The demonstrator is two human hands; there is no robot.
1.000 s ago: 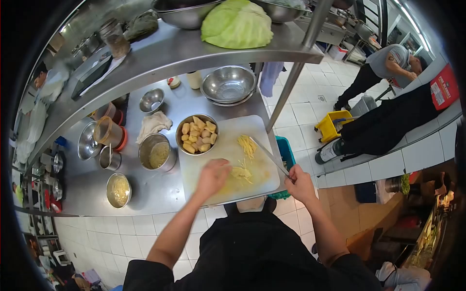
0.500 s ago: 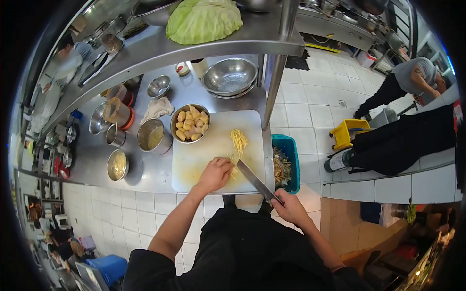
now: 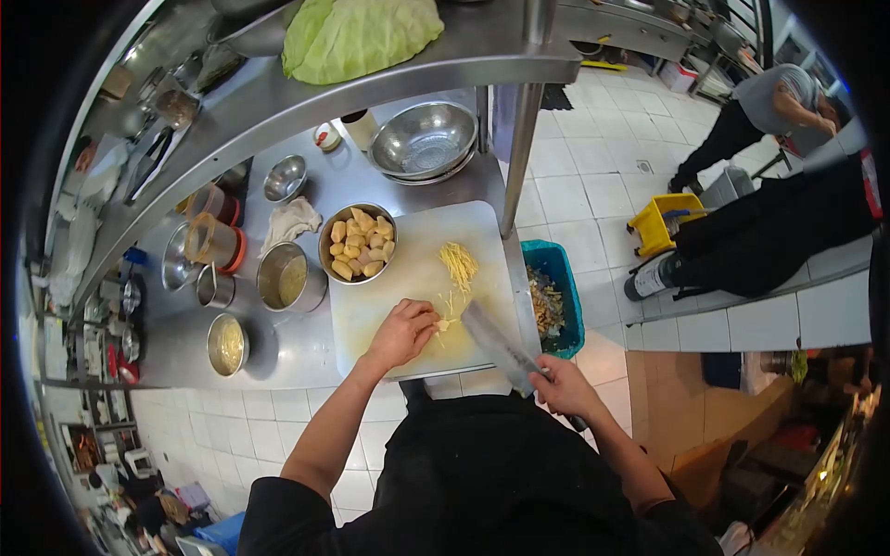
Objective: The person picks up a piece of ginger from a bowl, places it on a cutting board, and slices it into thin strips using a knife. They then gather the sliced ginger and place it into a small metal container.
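Observation:
My right hand (image 3: 567,387) is wrapped round a kitchen knife (image 3: 499,347) with a broad blade, angled over the front right of the white cutting board (image 3: 371,315). On the board, my left hand (image 3: 404,332) is curled, its fingertips pressing a few pale yellow ginger slices (image 3: 445,324). The blade is apart from those slices, to their right. Behind them lies a small heap of thin yellow ginger strips (image 3: 458,265), with a few loose shreds nearer my fingers. A metal bowl of peeled ginger chunks (image 3: 360,246) stands on the board's back left corner.
Left of the board are a steel pot (image 3: 289,278), a small bowl of liquid (image 3: 227,345) and a cloth (image 3: 293,222). Stacked metal bowls (image 3: 424,144) stand behind. Overhead, a steel shelf (image 3: 464,76) bears cabbage (image 3: 362,37). A teal bin (image 3: 573,296) holds scraps at right. Another person (image 3: 774,107) bends farther off.
The knife has swung right and away from my left fingers, its blade turning more face-up. My left hand stays over the slices. The whole view has shifted slightly.

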